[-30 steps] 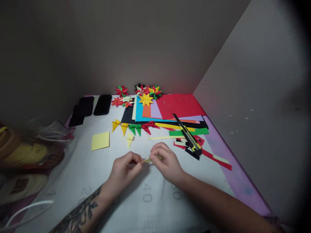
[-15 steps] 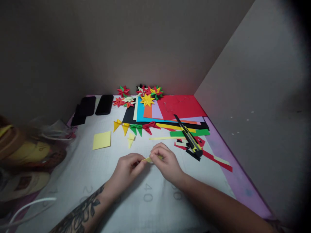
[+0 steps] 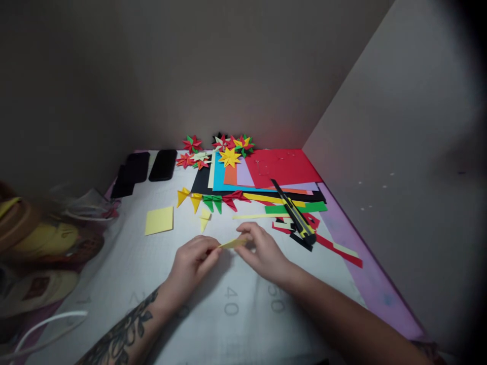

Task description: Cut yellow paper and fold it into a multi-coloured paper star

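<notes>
My left hand [image 3: 192,263] and my right hand [image 3: 261,251] meet over a white cutting mat [image 3: 213,314], both pinching a small folded pale yellow paper piece [image 3: 233,244] between their fingertips. The piece lies nearly flat between the two hands. A pale yellow paper square [image 3: 159,220] rests on the mat to the left. Just beyond the hands lies a small folded pale yellow unit [image 3: 204,219].
Folded yellow, green and red paper units [image 3: 213,200] lie in a row. A stack of coloured sheets [image 3: 266,172] and several paper stars [image 3: 228,149] sit at the back. A yellow-black utility knife [image 3: 294,213] lies on paper scraps. Two dark phones [image 3: 148,166] lie at the back left.
The yellow piece has opened out longer and flatter between my fingers. My right hand has shifted slightly right and its fingers have straightened a little.
</notes>
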### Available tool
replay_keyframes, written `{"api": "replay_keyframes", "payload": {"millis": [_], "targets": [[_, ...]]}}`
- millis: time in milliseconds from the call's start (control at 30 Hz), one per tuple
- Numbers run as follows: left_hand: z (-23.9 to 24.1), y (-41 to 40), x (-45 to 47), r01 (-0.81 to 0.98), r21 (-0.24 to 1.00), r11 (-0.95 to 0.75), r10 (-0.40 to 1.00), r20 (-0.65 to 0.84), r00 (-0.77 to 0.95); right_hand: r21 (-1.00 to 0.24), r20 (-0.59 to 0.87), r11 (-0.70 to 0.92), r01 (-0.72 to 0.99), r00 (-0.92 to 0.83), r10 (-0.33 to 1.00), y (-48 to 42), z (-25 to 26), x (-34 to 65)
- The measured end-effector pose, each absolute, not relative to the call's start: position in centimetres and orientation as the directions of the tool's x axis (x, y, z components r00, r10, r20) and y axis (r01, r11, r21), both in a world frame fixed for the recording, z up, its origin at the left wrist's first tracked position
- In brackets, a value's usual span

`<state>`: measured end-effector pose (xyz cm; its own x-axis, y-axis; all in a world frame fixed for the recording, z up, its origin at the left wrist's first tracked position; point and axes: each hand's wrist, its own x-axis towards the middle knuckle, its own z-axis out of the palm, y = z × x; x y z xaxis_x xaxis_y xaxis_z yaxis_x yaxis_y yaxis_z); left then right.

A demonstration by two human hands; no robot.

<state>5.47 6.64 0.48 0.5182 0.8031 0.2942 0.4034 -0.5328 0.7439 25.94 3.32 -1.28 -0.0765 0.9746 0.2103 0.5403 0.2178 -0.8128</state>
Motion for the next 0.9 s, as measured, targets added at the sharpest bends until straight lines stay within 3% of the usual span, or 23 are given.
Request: {"api": "replay_keyframes", "payload": {"millis": [100,167,233,333,433,667,900], "targets": [[0.5,7.1,5.0,0.469,0.761,-0.448,0.884,0.300,0.358,-0.876,0.191,0.160,0.456,0.021,0.981,3.8,-1.4,27.3],[0.2,7.2,5.1,0.487,0.751,-0.446,0.889,0.310,0.337,-0.863,0.271,0.200,0.464,0.092,0.958,3.9,-1.2,27.8],[-0.2,7.2,5.4,0.481,0.716,-0.505,0.854,0.334,0.400,-0.787,0.423,0.318,0.528,0.086,0.902,3.7,-0.8,27.5],[-0.9,7.0,5.8,0.470,0.642,-0.606,0.789,0.406,0.461,-0.620,0.584,0.493,0.611,-0.061,0.809,3.1,-0.5,26.4],[-1.1,6.8,5.9,0.456,0.583,-0.672,0.738,0.478,0.476,-0.552,0.590,0.507,0.662,-0.119,0.798,2.7,-0.6,25.6],[-1.0,6.9,5.9,0.453,0.490,-0.745,0.667,0.558,0.494,-0.570,0.564,0.476,0.670,-0.103,0.819,3.0,-1.2,25.7],[-1.3,6.8,5.9,0.440,0.512,-0.738,0.675,0.548,0.494,-0.501,0.516,0.469,0.727,-0.184,0.837,2.8,-1.4,25.5]]}}
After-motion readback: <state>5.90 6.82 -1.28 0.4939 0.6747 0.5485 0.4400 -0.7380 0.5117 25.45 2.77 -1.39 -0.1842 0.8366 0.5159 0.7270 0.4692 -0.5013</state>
